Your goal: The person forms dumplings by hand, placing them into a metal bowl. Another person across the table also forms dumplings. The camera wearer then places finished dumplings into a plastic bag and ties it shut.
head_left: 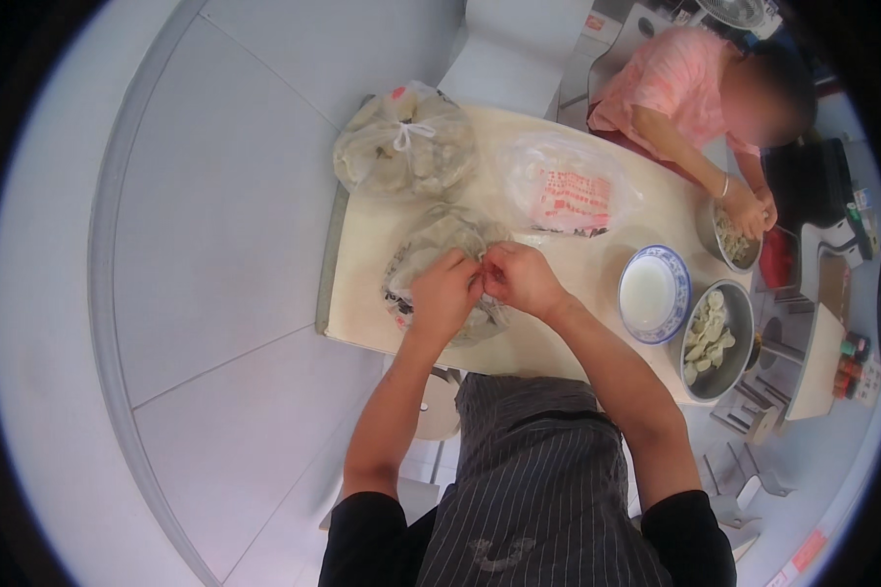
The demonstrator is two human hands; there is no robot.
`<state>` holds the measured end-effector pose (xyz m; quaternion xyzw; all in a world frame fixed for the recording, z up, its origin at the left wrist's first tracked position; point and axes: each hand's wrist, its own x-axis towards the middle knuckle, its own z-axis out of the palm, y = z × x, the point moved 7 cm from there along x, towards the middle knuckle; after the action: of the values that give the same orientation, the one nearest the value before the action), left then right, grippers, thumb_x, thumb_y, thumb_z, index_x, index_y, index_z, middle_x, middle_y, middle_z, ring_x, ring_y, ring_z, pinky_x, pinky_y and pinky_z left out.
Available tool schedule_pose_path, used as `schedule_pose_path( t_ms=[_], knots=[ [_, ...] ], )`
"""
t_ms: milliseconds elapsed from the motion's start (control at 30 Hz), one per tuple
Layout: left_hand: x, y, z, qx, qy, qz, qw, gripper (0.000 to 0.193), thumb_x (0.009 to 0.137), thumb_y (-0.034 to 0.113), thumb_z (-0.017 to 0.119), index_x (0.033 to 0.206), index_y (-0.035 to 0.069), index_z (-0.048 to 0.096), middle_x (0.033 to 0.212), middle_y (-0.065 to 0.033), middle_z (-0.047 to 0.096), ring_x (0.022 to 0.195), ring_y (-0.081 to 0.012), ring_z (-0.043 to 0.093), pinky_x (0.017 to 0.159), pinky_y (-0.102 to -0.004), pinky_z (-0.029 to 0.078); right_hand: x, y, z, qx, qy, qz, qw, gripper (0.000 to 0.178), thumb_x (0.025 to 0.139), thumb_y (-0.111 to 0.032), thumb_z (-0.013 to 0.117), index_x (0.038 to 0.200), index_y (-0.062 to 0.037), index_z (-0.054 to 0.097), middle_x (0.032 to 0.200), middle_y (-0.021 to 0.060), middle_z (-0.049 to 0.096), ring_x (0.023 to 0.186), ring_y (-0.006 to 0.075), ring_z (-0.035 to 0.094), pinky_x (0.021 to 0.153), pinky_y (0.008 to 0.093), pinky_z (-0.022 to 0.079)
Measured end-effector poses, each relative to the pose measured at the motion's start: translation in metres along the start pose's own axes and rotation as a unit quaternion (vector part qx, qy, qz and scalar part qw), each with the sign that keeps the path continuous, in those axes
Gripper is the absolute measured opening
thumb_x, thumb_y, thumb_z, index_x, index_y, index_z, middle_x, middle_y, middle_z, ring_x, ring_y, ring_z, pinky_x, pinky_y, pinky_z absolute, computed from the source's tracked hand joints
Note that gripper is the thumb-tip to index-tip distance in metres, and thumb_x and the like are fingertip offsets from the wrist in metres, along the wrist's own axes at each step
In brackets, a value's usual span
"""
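Observation:
My left hand (445,293) and my right hand (524,277) meet over a clear plastic bag (429,233) on the table. The fingers of both hands are closed, pinching the bag's gathered top. Pale contents show through its film, partly hidden by my hands. Just behind it sits another clear plastic bag (406,157), full of pale lumps and tied with a white knot. To the right of that lies a flat clear bag (570,191) with red print.
At the table's (362,293) right stand a blue-and-white bowl (653,293) of white stuff and a metal bowl (743,347) of dumplings. A person in a pink shirt (671,88) works over another metal bowl (754,262) at the far right. A wall borders the left.

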<state>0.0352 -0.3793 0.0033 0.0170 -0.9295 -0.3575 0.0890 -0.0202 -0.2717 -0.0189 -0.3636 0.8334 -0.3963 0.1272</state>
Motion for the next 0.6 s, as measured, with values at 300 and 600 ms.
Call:
schedule_pose_path(
  t_ms=[300, 600],
  knots=[
    [0.006, -0.017, 0.005, -0.135, 0.008, -0.061, 0.989, 0.012, 0.067, 0.001, 0.066, 0.078, 0.004, 0.063, 0.073, -0.007, 0.055, 0.063, -0.0206, 0.054, 0.058, -0.0301, 0.044, -0.007, 0.02, 0.005, 0.135, -0.002, 0.163, 0.977, 0.012, 0.072, -0.012, 0.066, 0.08, -0.0049, 0.061, 0.08, 0.0124, 0.062, 0.073, 0.0283, 0.063, 0.066, 0.036, 0.05],
    [-0.002, -0.035, 0.011, -0.195, -0.076, -0.135, 0.968, 0.009, 0.071, 0.001, 0.066, 0.079, 0.003, 0.065, 0.073, -0.0049, 0.058, 0.063, -0.0146, 0.055, 0.059, -0.0272, 0.045, -0.003, -0.004, 0.001, -0.03, 0.035, 0.03, 0.998, 0.014, 0.066, -0.013, 0.067, 0.076, -0.0071, 0.061, 0.077, 0.0095, 0.06, 0.077, 0.0298, 0.06, 0.066, 0.0398, 0.049]
  ],
)
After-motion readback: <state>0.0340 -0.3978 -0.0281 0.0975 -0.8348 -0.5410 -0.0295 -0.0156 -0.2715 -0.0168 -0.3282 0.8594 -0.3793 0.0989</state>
